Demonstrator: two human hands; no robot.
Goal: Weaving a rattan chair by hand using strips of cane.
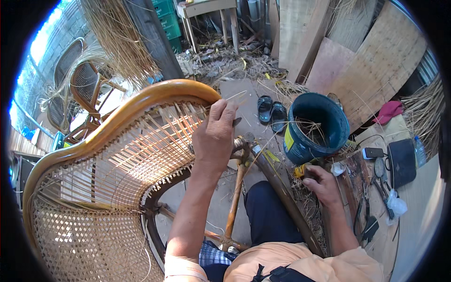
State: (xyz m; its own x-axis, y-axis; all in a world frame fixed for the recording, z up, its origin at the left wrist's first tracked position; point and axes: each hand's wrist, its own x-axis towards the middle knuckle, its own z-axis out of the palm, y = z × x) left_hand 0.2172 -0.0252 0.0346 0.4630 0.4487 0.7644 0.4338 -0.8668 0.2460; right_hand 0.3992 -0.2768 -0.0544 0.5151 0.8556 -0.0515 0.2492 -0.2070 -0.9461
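Note:
A rattan chair [123, 97] with a glossy brown bent frame fills the left side. Its woven cane panel [89, 235] is a tight mesh at the bottom, with open parallel strands [157, 145] higher up. Closed at the right end of the curved rail is my left hand [213, 138]. A short dark tip pokes out beside its fingers, and a thin pale strand [237, 95] stands out above them; the rest of its grip is hidden. My right hand [324, 187], lower right near the bucket, is closed at a small yellow object [299, 171] whose kind I cannot make out.
A dark blue bucket [307, 150] holds loose cane strips. Black sandals [271, 113] lie beyond it. At right are a black pouch [401, 163], hand tools [379, 176], a plastic bottle [419, 150] and a red cap [389, 113]. Wooden boards [376, 61] lean behind.

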